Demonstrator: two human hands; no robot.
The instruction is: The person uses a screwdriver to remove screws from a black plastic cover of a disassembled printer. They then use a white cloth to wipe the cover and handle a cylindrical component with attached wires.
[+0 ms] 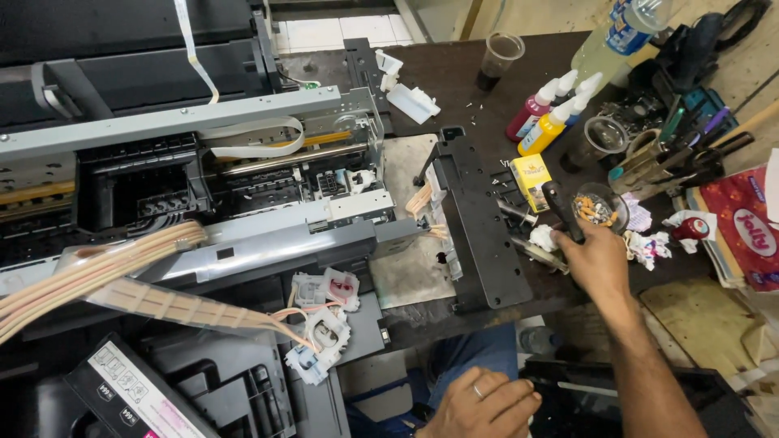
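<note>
Left hand [485,403] sits lowest in view, near the person's lap, fingers curled loosely with a ring on one finger; it lies on something white that is barely visible, and I cannot tell if it grips it. Right hand [596,258] reaches out over the dark desk [462,77], fingers closed around the black handle of a screwdriver [561,209], which points up and away from the wrist. Just beside that hand: crumpled white tissue [542,237], a small glass bowl [600,208] of little bits, and a yellow box [531,180] just left of the handle. Left of the hand lies a long black plastic panel [479,235], near the right edge of the opened printer [243,178], whose insides are exposed. Pinkish ink tubes [97,264] run across the printer front to white cartridge pieces [324,320]. Farther back on the desk stand ink bottles [545,113] with white nozzles, magenta and yellow showing, and a clear plastic cup [497,58] is near the back edge. Far right holds a cluster of tools [690,142] and a red packet [746,231].
</note>
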